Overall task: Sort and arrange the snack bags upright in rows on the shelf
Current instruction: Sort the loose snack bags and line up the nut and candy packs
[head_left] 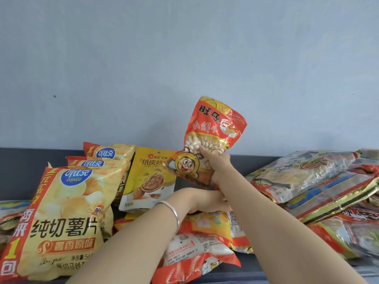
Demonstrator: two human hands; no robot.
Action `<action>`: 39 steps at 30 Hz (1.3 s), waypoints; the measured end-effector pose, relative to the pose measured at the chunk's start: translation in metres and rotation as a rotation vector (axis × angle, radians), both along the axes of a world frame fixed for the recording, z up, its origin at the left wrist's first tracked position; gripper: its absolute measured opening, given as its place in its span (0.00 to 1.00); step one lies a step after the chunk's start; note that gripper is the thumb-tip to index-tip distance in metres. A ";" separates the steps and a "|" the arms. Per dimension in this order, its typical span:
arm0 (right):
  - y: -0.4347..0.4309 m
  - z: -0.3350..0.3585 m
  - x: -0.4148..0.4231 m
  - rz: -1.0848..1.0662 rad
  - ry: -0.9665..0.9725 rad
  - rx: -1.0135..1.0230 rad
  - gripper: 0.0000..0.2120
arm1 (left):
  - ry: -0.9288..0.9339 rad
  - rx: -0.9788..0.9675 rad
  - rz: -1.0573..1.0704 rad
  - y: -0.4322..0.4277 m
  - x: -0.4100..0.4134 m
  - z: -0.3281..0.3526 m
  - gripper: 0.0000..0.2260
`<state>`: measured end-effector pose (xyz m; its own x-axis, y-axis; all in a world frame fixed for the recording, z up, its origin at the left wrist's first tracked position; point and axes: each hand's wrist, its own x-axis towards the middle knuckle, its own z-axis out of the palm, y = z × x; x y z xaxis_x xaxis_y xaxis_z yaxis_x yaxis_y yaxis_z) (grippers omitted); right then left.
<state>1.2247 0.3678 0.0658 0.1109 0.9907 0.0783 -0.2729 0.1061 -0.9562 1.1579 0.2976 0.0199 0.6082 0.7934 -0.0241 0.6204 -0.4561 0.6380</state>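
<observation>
My right hand [217, 162] grips an orange snack bag with a bee cartoon and small white balls [207, 138], holding it upright above the shelf. My left hand [201, 199], with a silver bangle on the wrist, rests below it on flat orange and yellow bags [196, 242]; its fingers are partly hidden behind my right forearm. A yellow walnut pouch [147, 177] stands upright behind my left hand. Three yellow potato chip bags [61, 218] stand in a row at the left.
A loose heap of clear and red snack bags [320, 185] lies flat at the right. The dark shelf [22, 173] runs along a pale grey wall [184, 58]. More flat bags [8, 218] sit at the far left edge.
</observation>
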 end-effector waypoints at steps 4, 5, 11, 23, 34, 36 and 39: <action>0.012 -0.015 0.014 -0.130 -0.088 0.019 0.34 | 0.047 -0.081 0.086 0.009 -0.035 0.011 0.20; 0.013 -0.017 0.015 -0.140 -0.102 0.036 0.32 | 0.011 -0.075 0.168 0.013 -0.043 0.014 0.17; 0.018 -0.025 0.014 -0.285 -0.502 0.179 0.26 | -0.414 0.155 0.718 0.034 -0.064 0.024 0.12; 0.040 -0.037 0.045 -0.156 -0.863 -0.058 0.30 | -0.375 0.256 0.556 0.075 -0.035 0.004 0.37; 0.048 -0.043 0.035 -0.179 -0.768 -0.079 0.30 | -0.251 0.051 0.515 0.071 -0.030 -0.006 0.40; 0.044 -0.044 0.030 -0.228 -0.844 -0.124 0.34 | -0.222 -0.006 0.485 0.065 -0.033 -0.007 0.40; 0.033 -0.042 0.026 -0.340 -1.088 -0.030 0.37 | -0.175 0.009 0.481 0.057 -0.036 -0.005 0.38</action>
